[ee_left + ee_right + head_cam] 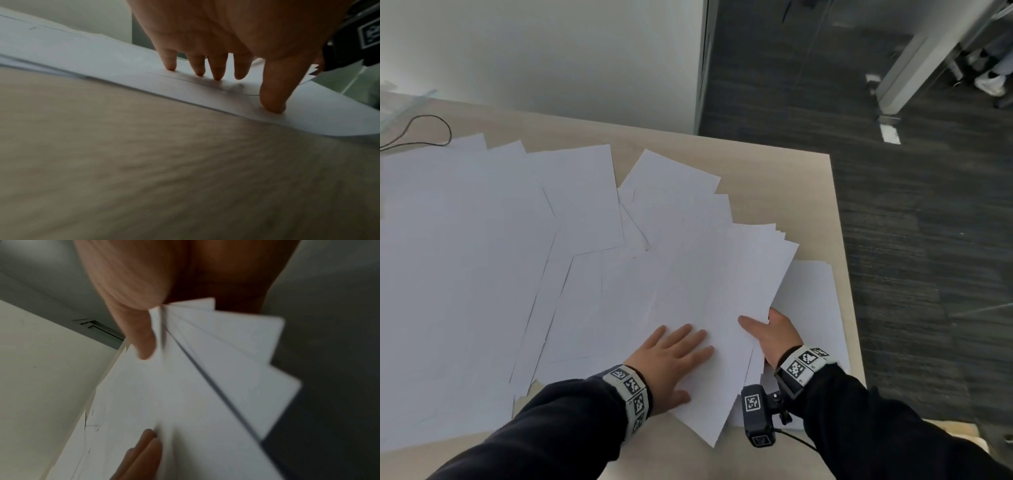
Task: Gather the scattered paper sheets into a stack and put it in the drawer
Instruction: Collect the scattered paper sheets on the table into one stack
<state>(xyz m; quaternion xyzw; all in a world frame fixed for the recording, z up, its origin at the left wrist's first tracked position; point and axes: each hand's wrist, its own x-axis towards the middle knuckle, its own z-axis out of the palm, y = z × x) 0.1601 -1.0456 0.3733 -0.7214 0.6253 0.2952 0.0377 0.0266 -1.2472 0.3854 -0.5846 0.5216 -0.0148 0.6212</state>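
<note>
Many white paper sheets [465, 257] lie scattered and overlapping across a beige table [774, 164]. Near the table's right edge sits a fanned bundle of sheets [722, 274]. My left hand [678, 356] presses flat on the bundle's near part, with its straight fingers [216, 71] spread on the paper. My right hand [767, 329] pinches the bundle's right edge: the thumb [144, 345] lies on top and the other fingers are hidden beneath. The fanned sheets [205, 386] spread out from that grip. No drawer is in view.
One more sheet [811, 298] lies under the bundle by the table's right edge. A black cable [431, 130] loops at the far left. Beyond the right edge is dark carpet floor [911, 240]. A pale wall [551, 51] stands behind the table.
</note>
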